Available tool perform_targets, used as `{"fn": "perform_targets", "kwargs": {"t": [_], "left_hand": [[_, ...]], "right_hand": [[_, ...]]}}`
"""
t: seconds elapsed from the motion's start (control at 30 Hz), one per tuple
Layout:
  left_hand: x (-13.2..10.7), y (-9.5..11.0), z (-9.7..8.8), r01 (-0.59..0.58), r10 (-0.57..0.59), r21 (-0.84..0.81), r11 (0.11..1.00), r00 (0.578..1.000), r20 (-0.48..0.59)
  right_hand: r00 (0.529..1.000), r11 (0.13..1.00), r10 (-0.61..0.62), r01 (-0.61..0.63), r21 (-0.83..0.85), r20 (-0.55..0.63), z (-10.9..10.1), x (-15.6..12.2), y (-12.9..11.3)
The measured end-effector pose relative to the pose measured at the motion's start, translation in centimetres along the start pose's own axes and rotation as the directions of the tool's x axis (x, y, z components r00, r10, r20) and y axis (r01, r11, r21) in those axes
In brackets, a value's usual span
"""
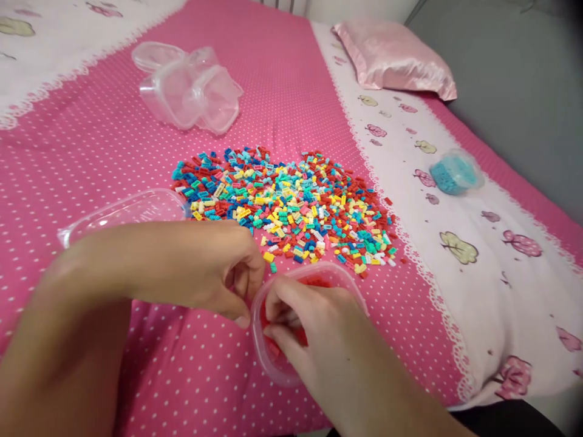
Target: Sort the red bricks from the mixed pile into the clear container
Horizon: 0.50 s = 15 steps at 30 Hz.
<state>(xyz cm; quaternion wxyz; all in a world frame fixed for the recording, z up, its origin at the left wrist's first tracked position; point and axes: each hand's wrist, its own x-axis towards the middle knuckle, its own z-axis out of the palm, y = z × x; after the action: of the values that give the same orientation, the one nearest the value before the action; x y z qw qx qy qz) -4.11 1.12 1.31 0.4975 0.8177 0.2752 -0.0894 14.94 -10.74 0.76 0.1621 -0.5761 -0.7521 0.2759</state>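
My right hand [319, 321] reaches over a clear plastic tub [259, 331], its thumb and fingers drawn together low inside the rim. Red toy bricks [316, 281] lie in that tub, partly hidden by the hand. Whatever sits between the right fingertips cannot be made out. Just left of the tub is my left hand [228, 267], fingers curled in and thumb close to the rim; whether it touches the rim or holds anything is hidden. Beyond both hands spreads a wide pile of small multicoloured toy bricks [286, 200].
A clear lid [132, 209] lies behind my left forearm. Several empty clear tubs [182, 91] are heaped at the back left. Toward the right stands a closed tub of blue bricks [455, 173]. A pink pillow [396, 57] rests at the far end of the bedspread [282, 79].
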Motion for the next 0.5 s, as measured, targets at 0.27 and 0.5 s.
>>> {"fn": "perform_targets", "kwargs": {"t": [0.27, 0.5], "left_hand": [[0.1, 1.3, -0.5, 0.018, -0.025, 0.077, 0.997, 0.995, 0.092], [0.2, 1.0, -0.3, 0.026, -0.035, 0.089, 0.996, 0.995, 0.096]], "right_hand": [[0.990, 0.974, 0.071, -0.094, 0.205, 0.119, -0.5, 0.0, 0.0], [0.961, 0.981, 0.160, -0.180, 0.067, 0.227, -0.6, 0.3, -0.3]]}}
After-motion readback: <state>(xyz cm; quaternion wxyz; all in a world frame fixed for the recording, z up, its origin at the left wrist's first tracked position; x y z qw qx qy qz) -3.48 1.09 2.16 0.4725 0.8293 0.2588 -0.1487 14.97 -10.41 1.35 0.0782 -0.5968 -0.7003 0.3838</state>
